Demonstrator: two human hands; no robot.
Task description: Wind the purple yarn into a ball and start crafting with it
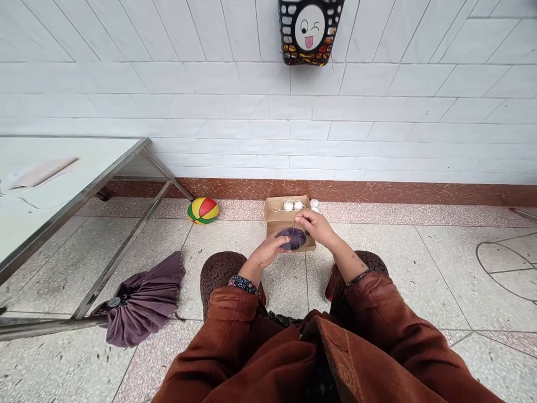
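Note:
My left hand (271,250) is closed around a dark purple-grey ball of yarn (297,239), its thumb lying on top. Just above and to the right, my right hand (312,224) pinches a strand of the yarn between thumb and fingers. Both hands are over an open cardboard box (274,205) on the floor. Small white yarn balls (288,205) sit in the box's far part, and another white ball (314,203) is at its right edge. The hands and the yarn ball hide much of the box's near part.
A colourful ball (203,210) lies by the wall. To the left stands a metal-framed table (104,154), with a purple folded cloth item (145,302) by its leg. A black basket (310,33) hangs on the tiled wall. A thin wire frame (509,271) rests on the floor at right.

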